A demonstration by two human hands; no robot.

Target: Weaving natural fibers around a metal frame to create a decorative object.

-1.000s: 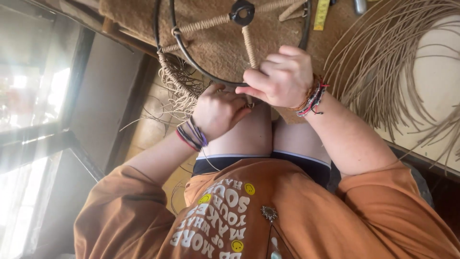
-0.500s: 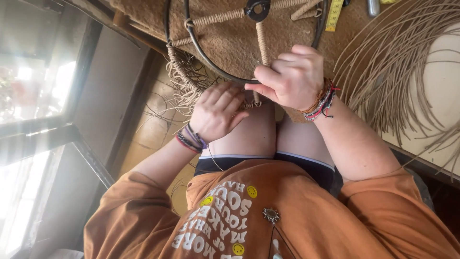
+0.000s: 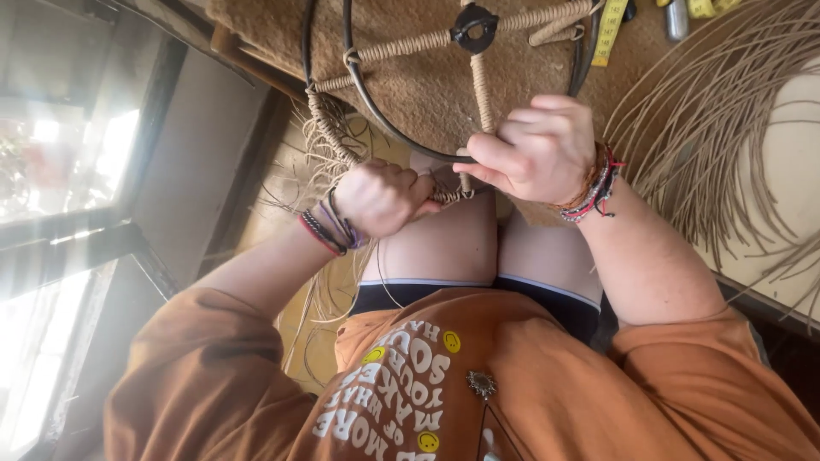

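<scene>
So the worktable (image 3: 427,94) has a coarse brown mat on it. Lying there: a round black wire frame (image 3: 376,111) with cord-wrapped spokes, a yellow tape measure (image 3: 608,32), and loose reed strands (image 3: 717,119) fanned out.

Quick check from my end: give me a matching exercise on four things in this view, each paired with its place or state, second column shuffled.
Things:
1. left hand
2. right hand
3. yellow tape measure
4. loose reed strands

Places or states:
A. fanned out in curves at the right side
B. fist closed on the wrapped rim of the black wire hoop
C. lying on the brown mat near the top edge
D. fingers pinched at the bottom of the wrapped spoke

Pairs: 1-B, 2-D, 3-C, 4-A
</scene>
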